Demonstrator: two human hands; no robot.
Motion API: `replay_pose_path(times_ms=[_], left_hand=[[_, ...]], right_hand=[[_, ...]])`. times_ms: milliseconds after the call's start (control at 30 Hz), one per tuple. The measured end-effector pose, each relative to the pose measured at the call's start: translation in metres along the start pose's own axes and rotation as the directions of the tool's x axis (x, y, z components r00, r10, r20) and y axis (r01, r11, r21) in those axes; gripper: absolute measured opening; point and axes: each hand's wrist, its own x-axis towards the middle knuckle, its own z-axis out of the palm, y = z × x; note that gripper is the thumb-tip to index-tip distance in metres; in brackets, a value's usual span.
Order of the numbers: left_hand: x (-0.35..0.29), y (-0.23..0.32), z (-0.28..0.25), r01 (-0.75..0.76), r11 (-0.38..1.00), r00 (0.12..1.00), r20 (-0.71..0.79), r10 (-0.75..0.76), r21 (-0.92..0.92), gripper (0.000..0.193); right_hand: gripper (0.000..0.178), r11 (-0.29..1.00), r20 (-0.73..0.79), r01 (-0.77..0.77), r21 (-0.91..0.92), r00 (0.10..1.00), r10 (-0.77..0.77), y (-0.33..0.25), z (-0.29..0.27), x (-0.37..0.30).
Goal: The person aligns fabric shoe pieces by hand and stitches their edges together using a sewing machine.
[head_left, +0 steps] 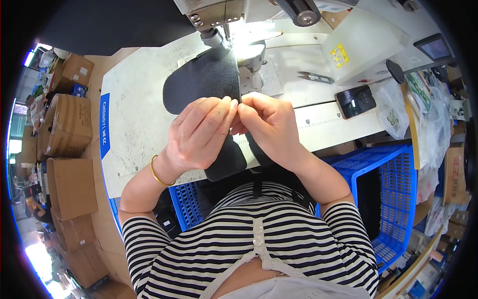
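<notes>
A dark fabric piece with a rounded end [199,82] lies on the white table of a sewing machine [211,17], its upper edge close to the lit needle area. My left hand [199,132] and my right hand [271,129] meet at the piece's right edge. The thumbs and forefingers of both are pinched together, fingertips almost touching. Between them the edge of the fabric is gripped, though the fingers cover the exact spot. Below the hands, the dark material [226,162] continues toward the table's front edge. A gold bangle [158,172] circles my left wrist.
Thread snips [315,77] and a phone [355,101] lie on the table to the right, with a clear plastic bag [393,109] beyond. Blue crates stand below the table, right [412,199] and left [186,204]. Cardboard boxes [72,189] line the left side.
</notes>
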Motion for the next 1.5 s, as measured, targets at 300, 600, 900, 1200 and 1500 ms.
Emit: replay_pose_path(times_ms=[300,600,900,1200,1500], left_hand=[[-0.003,-0.003,0.012,0.192,0.981,0.979,-0.067,-0.192,0.001,0.042],[0.0,-0.027,0.027,0.116,0.99,0.988,-0.112,-0.106,0.085,0.039],[0.003,-0.054,0.032,0.06,0.995,0.992,-0.117,-0.051,0.081,0.035],[0.009,-0.057,0.038,0.091,0.983,0.991,-0.115,-0.073,0.156,0.036],[0.02,-0.036,0.033,0.199,0.965,0.98,-0.031,-0.196,0.173,0.031]], right_hand=[[0.02,0.985,-0.07,-0.048,0.168,0.996,0.06,-0.001,-0.002,0.009],[0.022,0.967,-0.067,0.024,0.252,0.998,-0.007,0.007,-0.003,0.037],[0.021,0.964,-0.093,0.032,0.266,0.996,-0.007,0.011,0.001,0.04],[0.02,0.971,-0.047,-0.03,0.235,0.998,0.042,0.021,-0.007,0.029],[0.019,0.959,0.01,-0.1,0.264,0.995,0.101,0.024,-0.003,0.028]])
